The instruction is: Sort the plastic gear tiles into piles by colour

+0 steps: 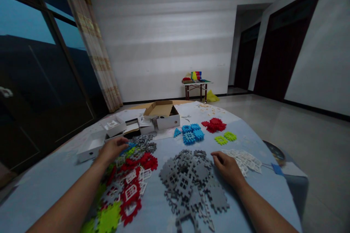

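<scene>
My left hand [113,149] is over the far left of a mixed pile of interlocking plastic building tiles. Its fingers are partly stretched, close to some blue tiles [131,146]; whether they touch is unclear. Red tiles [149,161], white window-shaped pieces [131,192] and lime green tiles [109,218] lie nearer to me in that pile. My right hand [226,167] is low over the table, its fingers loosely bent and slightly apart, with nothing visible in them. It is just right of a heap of grey tiles [195,173] and left of white lattice pieces [246,158].
Blue tiles [193,133], red tiles [214,125] and two lime green tiles [230,136] are grouped farther back. An open cardboard box [168,121] and smaller white boxes [91,145] stand at the back left. The cloth-covered table [158,214] has a rounded edge; a stool [296,185] is at right.
</scene>
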Demonstrator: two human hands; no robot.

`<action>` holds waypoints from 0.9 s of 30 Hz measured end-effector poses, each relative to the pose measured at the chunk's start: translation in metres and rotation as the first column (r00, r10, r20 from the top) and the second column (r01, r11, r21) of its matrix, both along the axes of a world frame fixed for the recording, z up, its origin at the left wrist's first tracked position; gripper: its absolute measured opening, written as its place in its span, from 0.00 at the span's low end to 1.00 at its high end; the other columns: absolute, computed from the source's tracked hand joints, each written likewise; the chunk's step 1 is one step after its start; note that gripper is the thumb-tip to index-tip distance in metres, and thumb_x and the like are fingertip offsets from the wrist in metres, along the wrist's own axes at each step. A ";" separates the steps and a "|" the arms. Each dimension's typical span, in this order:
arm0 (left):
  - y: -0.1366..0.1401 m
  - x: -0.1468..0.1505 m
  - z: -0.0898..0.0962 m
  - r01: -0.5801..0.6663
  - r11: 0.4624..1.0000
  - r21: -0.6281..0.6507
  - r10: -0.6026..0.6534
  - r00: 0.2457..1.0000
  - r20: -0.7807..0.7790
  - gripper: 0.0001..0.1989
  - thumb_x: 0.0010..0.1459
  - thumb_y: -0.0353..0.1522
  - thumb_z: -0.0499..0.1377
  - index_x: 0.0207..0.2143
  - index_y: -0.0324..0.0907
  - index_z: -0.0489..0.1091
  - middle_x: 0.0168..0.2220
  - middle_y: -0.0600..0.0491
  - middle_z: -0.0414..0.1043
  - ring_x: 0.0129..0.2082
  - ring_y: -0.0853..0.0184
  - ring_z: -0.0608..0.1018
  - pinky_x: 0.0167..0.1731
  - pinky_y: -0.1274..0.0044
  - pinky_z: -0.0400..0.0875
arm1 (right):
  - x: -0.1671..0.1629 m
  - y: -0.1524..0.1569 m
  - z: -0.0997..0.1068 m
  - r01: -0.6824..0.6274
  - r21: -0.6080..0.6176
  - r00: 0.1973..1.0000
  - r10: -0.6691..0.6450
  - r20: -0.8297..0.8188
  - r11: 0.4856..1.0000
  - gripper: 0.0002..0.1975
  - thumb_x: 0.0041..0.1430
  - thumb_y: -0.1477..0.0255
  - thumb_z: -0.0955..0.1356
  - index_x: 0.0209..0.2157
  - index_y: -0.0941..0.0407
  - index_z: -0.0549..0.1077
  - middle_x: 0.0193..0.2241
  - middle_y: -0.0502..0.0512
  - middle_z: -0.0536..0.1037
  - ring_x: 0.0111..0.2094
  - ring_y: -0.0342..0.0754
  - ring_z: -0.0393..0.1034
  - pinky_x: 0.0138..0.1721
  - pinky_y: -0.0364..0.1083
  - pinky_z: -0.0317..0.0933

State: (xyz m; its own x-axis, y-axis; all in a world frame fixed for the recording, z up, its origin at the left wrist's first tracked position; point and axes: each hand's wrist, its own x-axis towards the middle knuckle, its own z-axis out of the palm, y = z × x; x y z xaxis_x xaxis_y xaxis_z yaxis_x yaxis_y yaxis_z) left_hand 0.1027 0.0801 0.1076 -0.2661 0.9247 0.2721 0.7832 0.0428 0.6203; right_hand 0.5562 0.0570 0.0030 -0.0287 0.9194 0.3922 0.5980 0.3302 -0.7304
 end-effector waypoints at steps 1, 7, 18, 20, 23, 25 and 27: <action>-0.001 0.007 0.001 0.022 1.000 0.004 -0.022 1.000 0.004 0.17 0.38 0.41 0.59 0.30 0.41 0.72 0.29 0.50 0.76 0.31 0.60 0.76 0.35 0.72 0.69 | 0.000 0.000 0.000 0.003 0.000 1.000 -0.003 -0.003 1.000 0.17 0.55 0.63 0.60 0.38 0.56 0.75 0.29 0.55 0.78 0.32 0.50 0.72 0.35 0.46 0.63; -0.003 0.040 -0.005 0.134 0.991 0.016 -0.134 0.990 0.035 0.23 0.42 0.44 0.57 0.37 0.39 0.71 0.36 0.48 0.76 0.37 0.61 0.76 0.39 0.72 0.69 | 0.001 0.001 -0.002 -0.009 -0.012 1.000 0.009 0.001 1.000 0.18 0.56 0.62 0.59 0.38 0.56 0.74 0.28 0.55 0.78 0.31 0.50 0.71 0.34 0.46 0.62; 0.029 0.098 -0.021 0.172 0.985 -0.020 -0.173 0.980 -0.100 0.14 0.47 0.37 0.56 0.35 0.40 0.71 0.35 0.49 0.74 0.37 0.61 0.74 0.38 0.73 0.66 | -0.001 0.000 0.003 -0.010 -0.015 1.000 0.009 -0.005 1.000 0.17 0.56 0.64 0.59 0.38 0.56 0.74 0.28 0.55 0.78 0.31 0.50 0.71 0.35 0.47 0.62; 0.037 0.113 -0.028 0.176 0.984 -0.038 -0.180 0.974 -0.139 0.12 0.46 0.35 0.57 0.34 0.40 0.72 0.35 0.48 0.74 0.37 0.61 0.73 0.39 0.73 0.64 | -0.001 0.000 0.004 -0.008 -0.011 1.000 0.008 -0.006 1.000 0.17 0.56 0.64 0.59 0.37 0.56 0.74 0.28 0.55 0.78 0.31 0.50 0.71 0.34 0.46 0.62; 0.049 0.128 -0.037 0.225 0.969 -0.102 -0.239 0.960 -0.147 0.15 0.43 0.35 0.59 0.36 0.40 0.72 0.33 0.49 0.74 0.34 0.62 0.74 0.36 0.74 0.65 | -0.001 0.000 0.005 0.008 0.004 1.000 -0.008 -0.007 1.000 0.16 0.56 0.64 0.59 0.36 0.56 0.75 0.27 0.54 0.77 0.29 0.49 0.70 0.32 0.46 0.61; 0.057 0.130 -0.041 0.264 0.952 -0.152 -0.284 0.950 -0.131 0.18 0.42 0.36 0.60 0.38 0.39 0.72 0.32 0.48 0.74 0.33 0.62 0.74 0.35 0.74 0.66 | -0.001 0.000 0.005 0.020 0.008 1.000 -0.020 -0.009 1.000 0.16 0.56 0.64 0.59 0.36 0.56 0.75 0.26 0.54 0.77 0.28 0.49 0.70 0.31 0.46 0.61; 0.063 0.125 -0.041 0.291 0.937 -0.193 -0.315 0.942 -0.111 0.21 0.41 0.37 0.60 0.39 0.37 0.72 0.34 0.47 0.75 0.33 0.62 0.75 0.35 0.73 0.67 | 0.000 0.001 0.005 0.022 0.006 1.000 -0.022 -0.011 1.000 0.16 0.56 0.64 0.59 0.36 0.56 0.75 0.25 0.54 0.77 0.27 0.48 0.69 0.30 0.45 0.61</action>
